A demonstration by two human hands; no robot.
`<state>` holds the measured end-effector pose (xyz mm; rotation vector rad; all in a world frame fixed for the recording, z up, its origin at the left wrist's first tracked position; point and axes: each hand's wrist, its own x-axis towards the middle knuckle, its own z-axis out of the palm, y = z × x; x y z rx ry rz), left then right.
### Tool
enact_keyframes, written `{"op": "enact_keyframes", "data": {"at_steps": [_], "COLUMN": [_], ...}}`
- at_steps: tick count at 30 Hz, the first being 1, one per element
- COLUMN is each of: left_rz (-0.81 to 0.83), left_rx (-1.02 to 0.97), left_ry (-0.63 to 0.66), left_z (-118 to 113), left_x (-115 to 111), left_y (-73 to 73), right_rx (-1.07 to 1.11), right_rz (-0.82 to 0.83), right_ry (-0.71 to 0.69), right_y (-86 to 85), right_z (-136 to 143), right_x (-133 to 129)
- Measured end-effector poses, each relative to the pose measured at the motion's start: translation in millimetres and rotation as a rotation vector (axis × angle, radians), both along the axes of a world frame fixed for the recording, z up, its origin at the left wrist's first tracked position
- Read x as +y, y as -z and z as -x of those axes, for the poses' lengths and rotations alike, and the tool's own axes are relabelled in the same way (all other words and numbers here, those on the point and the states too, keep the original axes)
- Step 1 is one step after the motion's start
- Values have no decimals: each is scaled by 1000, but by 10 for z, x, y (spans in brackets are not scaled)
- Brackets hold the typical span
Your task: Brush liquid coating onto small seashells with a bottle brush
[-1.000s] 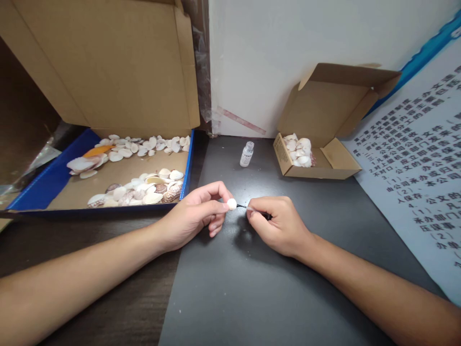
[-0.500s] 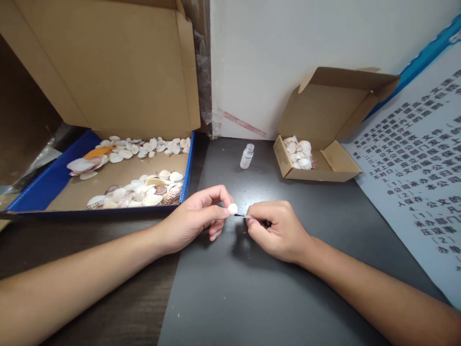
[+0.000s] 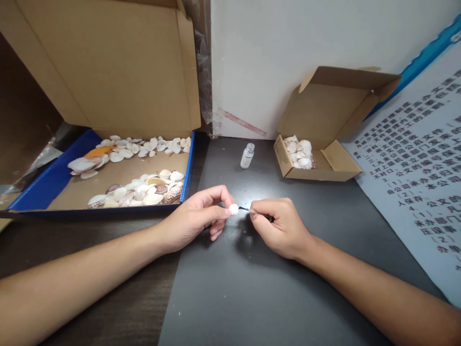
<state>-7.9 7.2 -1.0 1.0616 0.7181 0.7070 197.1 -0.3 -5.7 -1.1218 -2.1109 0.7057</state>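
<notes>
White shell (image 3: 234,209): was held between the two hands, above the grey mat (image 3: 216,298).
Left hand (image 3: 200,215): thumb and forefinger were pinched on the edge of the shell; the remaining fingers were loosely curled.
Right hand (image 3: 279,224): fingers were closed around a thin brush (image 3: 247,210), dark tip toward the shell.
Brush contact: tip was at the shell's right edge; touching or just beside could not be told.
Change noted: half a second earlier the tip sat at the shell's lower edge; it had since risen, and the right hand had shifted slightly away from the left.
Bottle (image 3: 247,156): stood uncapped beyond the hands, unmoved.
Blue-sided box (image 3: 46,190): lay open at left, containing shells.
</notes>
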Motion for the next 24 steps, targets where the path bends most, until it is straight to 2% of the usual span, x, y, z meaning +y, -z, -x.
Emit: {"op": "enact_keyframes", "data": {"at_steps": [6, 24], "left_rz": [3, -3], "left_rx": [3, 19], "left_ry": [-5, -6], "left_z": [-12, -9], "left_x": [0, 1], "left_y": [-11, -5], "right_rx": [-20, -32], "right_rz": [-60, -40], "right_ry": [-85, -35], "right_y": [8, 8], "right_z": [6, 0], "right_x": [-20, -10]}}
